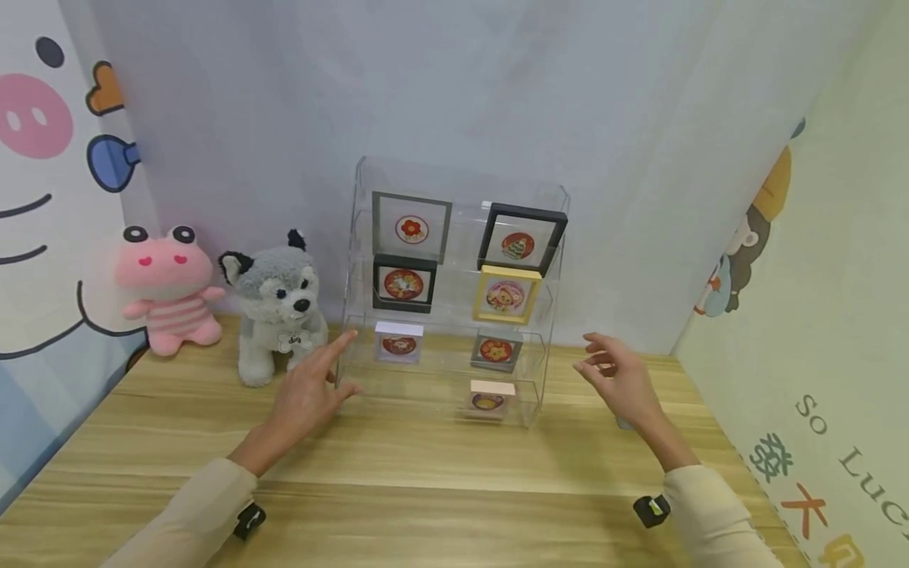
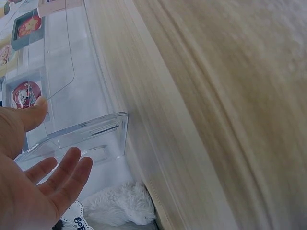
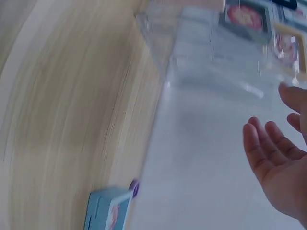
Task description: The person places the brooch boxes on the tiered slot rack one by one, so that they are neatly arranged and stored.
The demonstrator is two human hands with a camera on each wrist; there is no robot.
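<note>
A clear acrylic tiered rack stands on the wooden table and carries several small framed pictures. At its lower left edge is my left hand, thumb and fingers spread; whether it touches the rack I cannot tell. My right hand hovers to the right of the rack, apart from it, fingers loosely bent around nothing. On the upper tiers sit a grey frame, a black frame, a smaller black frame and a yellow frame. Lower down are a lilac frame, a dark grey frame and a pale pink frame.
A grey husky plush stands close to my left hand, with a pink plush farther left. A light blue box lies on the table, mostly hidden behind my right hand in the head view. A pale curtain hangs behind.
</note>
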